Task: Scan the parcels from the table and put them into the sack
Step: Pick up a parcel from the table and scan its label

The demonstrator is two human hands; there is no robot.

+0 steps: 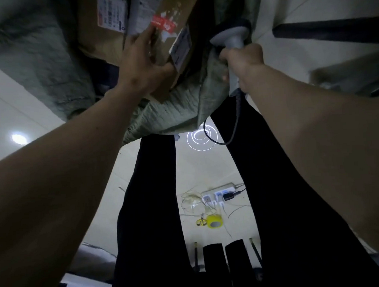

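Several labelled cardboard parcels (105, 27) already lying inside green sack (167, 109), left hand (141, 58) pressing one down, fingers spread, right hand (243, 63) gripping scanner (231, 37); table unseen.

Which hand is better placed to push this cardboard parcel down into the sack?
Left. The left hand already rests on the cardboard parcel at the sack mouth, while the right hand grips the scanner and the sack's edge.
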